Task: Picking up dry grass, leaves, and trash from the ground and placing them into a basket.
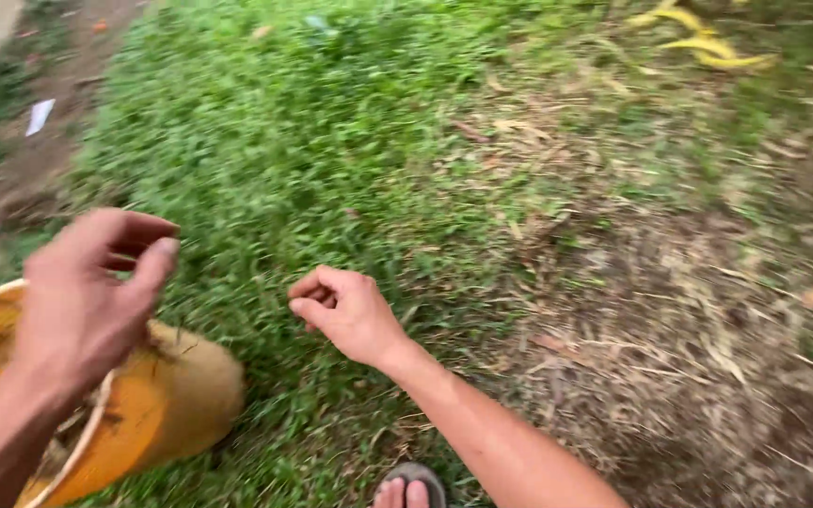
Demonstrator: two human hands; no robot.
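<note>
My left hand (87, 296) hovers over the rim of an orange bucket (157, 404) at the lower left, fingers curled loosely, with nothing visible in them. My right hand (345, 310) hangs over low green grass (275, 150) in the middle of the view; its fingers are curled in, and I cannot make out anything held. The bucket lies tilted on the grass and holds some dry plant bits. The picture is blurred by motion.
Dry brown straw and bare soil (670, 320) cover the right side. Yellow dried leaves (708, 47) lie at the top right. A dirt strip with a white scrap (39, 115) runs along the left. My toes in a sandal (408, 489) show at the bottom.
</note>
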